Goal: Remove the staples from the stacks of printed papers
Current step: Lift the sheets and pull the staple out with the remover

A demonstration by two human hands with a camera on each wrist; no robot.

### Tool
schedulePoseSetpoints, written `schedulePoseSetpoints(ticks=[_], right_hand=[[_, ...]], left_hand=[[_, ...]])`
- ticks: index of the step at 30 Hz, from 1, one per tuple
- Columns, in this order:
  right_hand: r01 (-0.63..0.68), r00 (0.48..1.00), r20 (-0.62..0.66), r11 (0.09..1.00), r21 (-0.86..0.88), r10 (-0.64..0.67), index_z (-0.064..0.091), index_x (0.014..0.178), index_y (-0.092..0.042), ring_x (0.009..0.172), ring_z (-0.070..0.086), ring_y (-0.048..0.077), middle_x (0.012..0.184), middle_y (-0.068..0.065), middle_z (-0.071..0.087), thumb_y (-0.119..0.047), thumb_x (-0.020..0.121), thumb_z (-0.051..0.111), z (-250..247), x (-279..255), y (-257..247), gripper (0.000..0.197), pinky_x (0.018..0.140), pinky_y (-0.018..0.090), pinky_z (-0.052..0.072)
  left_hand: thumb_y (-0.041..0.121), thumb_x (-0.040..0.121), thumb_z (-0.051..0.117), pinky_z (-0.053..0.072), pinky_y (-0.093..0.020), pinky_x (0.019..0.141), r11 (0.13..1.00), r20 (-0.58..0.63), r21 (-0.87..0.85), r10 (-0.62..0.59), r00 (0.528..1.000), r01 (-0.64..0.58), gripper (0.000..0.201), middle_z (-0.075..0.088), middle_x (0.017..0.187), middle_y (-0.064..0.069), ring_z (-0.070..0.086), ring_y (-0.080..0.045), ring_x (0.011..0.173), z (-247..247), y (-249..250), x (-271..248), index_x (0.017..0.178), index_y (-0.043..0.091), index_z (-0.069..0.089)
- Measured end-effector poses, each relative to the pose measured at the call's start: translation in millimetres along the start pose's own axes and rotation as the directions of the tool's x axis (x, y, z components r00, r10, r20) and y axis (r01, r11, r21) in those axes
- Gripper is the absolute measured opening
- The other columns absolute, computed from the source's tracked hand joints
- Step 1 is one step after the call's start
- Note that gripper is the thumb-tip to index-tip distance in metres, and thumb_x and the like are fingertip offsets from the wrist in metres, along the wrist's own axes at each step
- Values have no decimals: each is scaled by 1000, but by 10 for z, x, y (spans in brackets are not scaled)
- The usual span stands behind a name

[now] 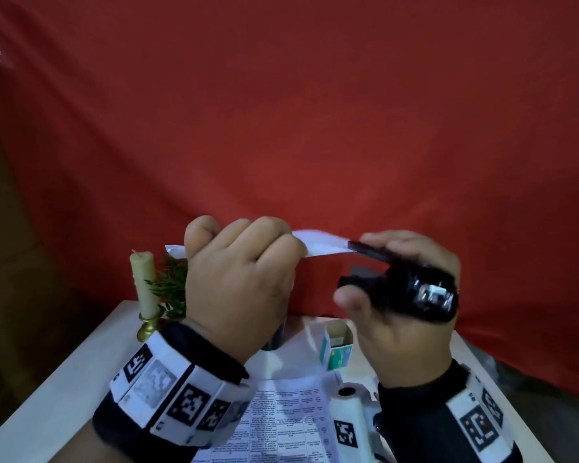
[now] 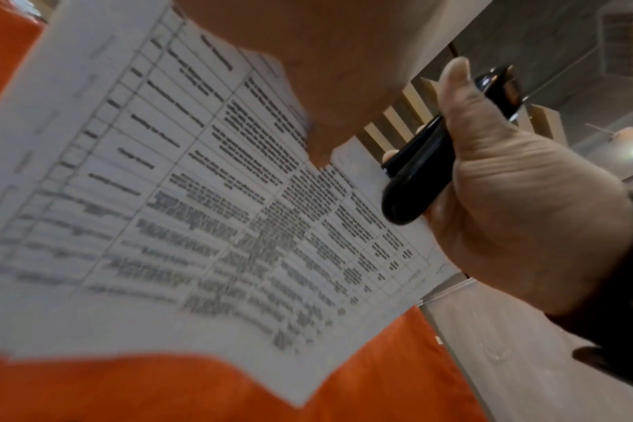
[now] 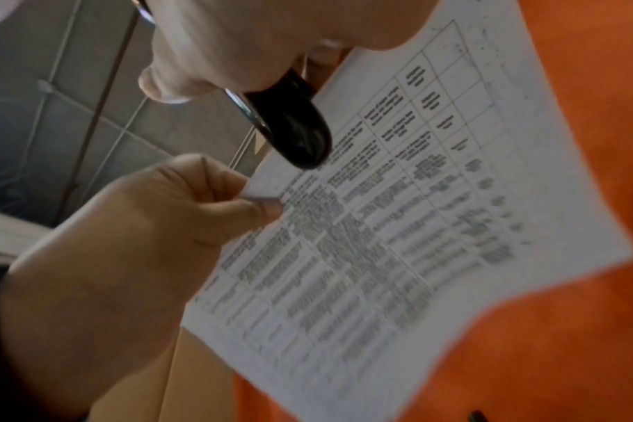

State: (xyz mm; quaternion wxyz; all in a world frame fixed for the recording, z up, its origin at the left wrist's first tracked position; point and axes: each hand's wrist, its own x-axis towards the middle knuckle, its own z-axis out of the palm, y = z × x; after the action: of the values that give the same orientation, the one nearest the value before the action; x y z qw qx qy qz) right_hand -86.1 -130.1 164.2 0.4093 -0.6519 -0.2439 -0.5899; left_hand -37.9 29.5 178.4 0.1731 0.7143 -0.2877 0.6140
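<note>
Right now the left hand (image 1: 238,282) holds a printed stack (image 1: 321,247) up above the table (image 1: 64,379), fingers curled and thumb pinching the sheets near their top edge. Just beside it, the right hand (image 1: 405,289) grips a black remover (image 1: 395,285), fingers wrapped round its body, with the tool's tip touching the stack's corner. The staple itself is not visible in any view (the wrist pictures are blurred there), so I cannot tell whether the tip has caught it.

More sheets (image 1: 291,416) lie flat on the table below the hands, with a small box (image 1: 336,345) behind them, and a candle (image 1: 144,282) and a green sprig (image 1: 169,289) stand at the table's far left corner.

The main risk, as I judge it, is tearing: the stack hangs unsupported in the air, so a hard pull could rip the corner rather than free the staple. A loose pinch could also let sheets slip or fan, and a freed staple could drop among the sheets on the table.
</note>
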Motion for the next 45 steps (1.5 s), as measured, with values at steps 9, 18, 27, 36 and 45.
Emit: schedulePoseSetpoints(ticks=[9,18,27,36,45], right_hand=[[-324,936,85,929,-182,343,55,97,-17,74,67,6,81,-3,69,-81,73,49,-136,170,53,69,67,19,51],[-413,880,144,879,-237,452,52,87,-27,72,65,14,76,0,65,-84,73,43,-122,147,46,60,65,32,52],[-377,913,94,910,-174,397,48,81,-34,65,63,11,70,-1,63,-82,72,49,-134,170,24,48,59,20,49],[-324,942,49,938,-122,332,48,82,-34,61,59,13,68,1,59,-78,74,53,-93,130,-45,45,56,26,49],[-369,923,73,924,-97,377,52,86,-21,67,64,24,72,12,64,-78,73,56,-68,90,-44,58,59,38,52]], left_hand=[[31,82,60,32,-40,82,990,487,-14,-113,866,137,11,60,71,9,60,-14,63,46,70,43,81,32,71],[40,88,54,24,-43,102,981,698,-47,-105,708,191,11,60,91,14,60,-7,88,-5,93,137,91,38,64],[45,86,58,26,-44,102,947,754,-128,-100,649,295,6,61,95,18,57,-2,96,-59,92,188,81,44,55],[77,72,42,24,-50,105,991,768,-58,-35,640,124,52,58,94,18,52,-9,99,-183,250,211,101,38,60],[64,70,41,23,-56,108,997,708,1,-54,704,76,49,67,73,12,64,-16,83,-134,418,84,87,27,69]])
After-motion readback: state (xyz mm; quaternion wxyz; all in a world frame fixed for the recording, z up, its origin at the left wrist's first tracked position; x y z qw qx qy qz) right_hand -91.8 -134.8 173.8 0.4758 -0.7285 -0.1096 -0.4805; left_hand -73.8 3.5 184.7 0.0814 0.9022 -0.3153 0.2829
